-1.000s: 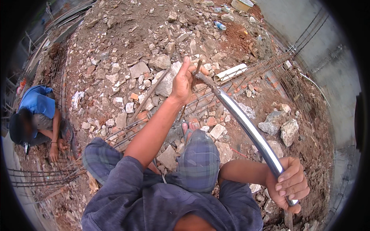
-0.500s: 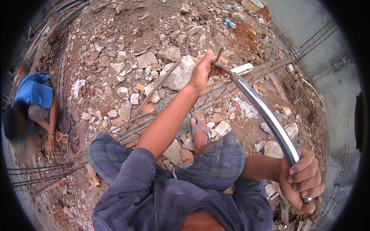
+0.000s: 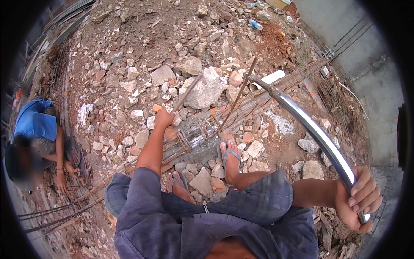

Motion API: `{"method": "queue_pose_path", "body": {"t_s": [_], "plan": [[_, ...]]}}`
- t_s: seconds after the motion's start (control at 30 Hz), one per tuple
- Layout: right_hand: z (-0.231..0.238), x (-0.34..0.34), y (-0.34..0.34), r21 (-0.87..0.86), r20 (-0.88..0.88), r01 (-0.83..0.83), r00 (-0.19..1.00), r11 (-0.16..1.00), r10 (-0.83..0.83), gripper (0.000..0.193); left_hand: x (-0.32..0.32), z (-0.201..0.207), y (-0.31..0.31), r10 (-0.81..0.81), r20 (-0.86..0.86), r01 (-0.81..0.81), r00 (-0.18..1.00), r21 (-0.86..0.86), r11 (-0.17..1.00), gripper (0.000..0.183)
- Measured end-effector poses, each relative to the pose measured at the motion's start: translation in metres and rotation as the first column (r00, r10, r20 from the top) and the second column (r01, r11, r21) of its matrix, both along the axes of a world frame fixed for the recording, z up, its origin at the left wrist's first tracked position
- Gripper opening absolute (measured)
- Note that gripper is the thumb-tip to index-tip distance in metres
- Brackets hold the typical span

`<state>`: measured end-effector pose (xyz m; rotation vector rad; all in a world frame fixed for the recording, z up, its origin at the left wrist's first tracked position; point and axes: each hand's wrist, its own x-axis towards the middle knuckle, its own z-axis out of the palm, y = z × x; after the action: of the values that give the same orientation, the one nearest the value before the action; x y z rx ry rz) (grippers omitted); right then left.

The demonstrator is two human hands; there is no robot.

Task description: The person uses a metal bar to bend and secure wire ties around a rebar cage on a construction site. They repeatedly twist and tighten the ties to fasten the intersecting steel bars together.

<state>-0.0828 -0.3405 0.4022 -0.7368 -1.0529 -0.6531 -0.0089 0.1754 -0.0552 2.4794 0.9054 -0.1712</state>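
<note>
My right hand (image 3: 359,199) is closed round the lower end of a rebar bender (image 3: 312,125), a long shiny tube with a dark ribbed end. That far end meets a thin rusty rebar (image 3: 235,101), which stands at a slant over the steel cage. My left hand (image 3: 164,117) has its fingers wrapped round the lower part of a rusty metal rod (image 3: 188,93), which points up and away over the stones. Beneath both arms runs a long rebar cage (image 3: 185,140) with square stirrups.
Broken concrete, including a large block (image 3: 206,93), and brick pieces cover the ground. A white plastic pipe (image 3: 269,79) lies beyond the cage. On the left a person in a blue shirt (image 3: 36,121) crouches beside more rebar. A grey wall (image 3: 362,64) rises at right.
My left hand has left the rebar at the bender's end and come down left onto the rusty rod. My right hand and the bender's lower end have shifted slightly right.
</note>
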Motion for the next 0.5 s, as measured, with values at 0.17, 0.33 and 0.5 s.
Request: {"method": "queue_pose_path", "body": {"t_s": [0.17,0.33,0.5], "plan": [[-0.003,0.002,0.004,0.034,0.011,0.053,0.999,0.998,-0.053,0.036,0.040,-0.020,-0.034,-0.133,-0.101,0.131,0.986,-0.026,0.991,0.074],[-0.004,0.006,0.014,0.070,0.021,0.007,1.000,0.998,-0.008,0.044,0.037,-0.054,-0.020,-0.188,-0.070,0.198,0.980,0.187,0.962,0.063],[-0.002,0.009,0.016,0.079,0.013,-0.050,0.999,0.996,0.049,0.047,0.023,-0.032,0.024,-0.093,0.346,0.158,0.934,-0.167,0.973,0.037]]}}
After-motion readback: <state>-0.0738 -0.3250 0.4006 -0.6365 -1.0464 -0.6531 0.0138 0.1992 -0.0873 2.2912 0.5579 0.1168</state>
